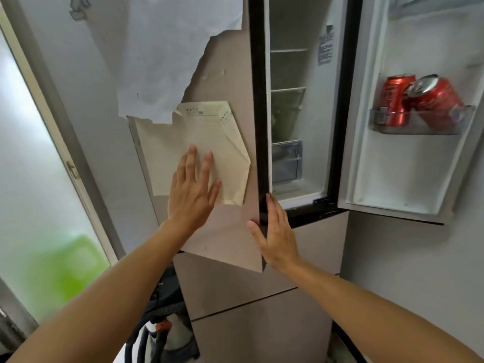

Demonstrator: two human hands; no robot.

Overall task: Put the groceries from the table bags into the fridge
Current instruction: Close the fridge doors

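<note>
Fridge (pixel 262 297) directly ahead. Left door (pixel 225 237) partly open, right door (pixel 408 166) swung wide.
Left hand (pixel 192 195): flat on cream envelope (pixel 227 142) stuck to left door front; fingers straight, slightly apart, gripping nothing.
Right hand (pixel 275 231): fingers straight and together along dark edge of left door, thumb spread onto door front.
Two red cans (pixel 394 100) in right-door bin (pixel 419 125): one upright, the other tilted against it.
Inside: shelves (pixel 288 89), clear drawer (pixel 286 161) below.

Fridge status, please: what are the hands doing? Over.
Left hand flat on the left door, right hand on its edge; both empty. Right door open, two cans in its bin, one tilted. Nothing seen blocking.
</note>
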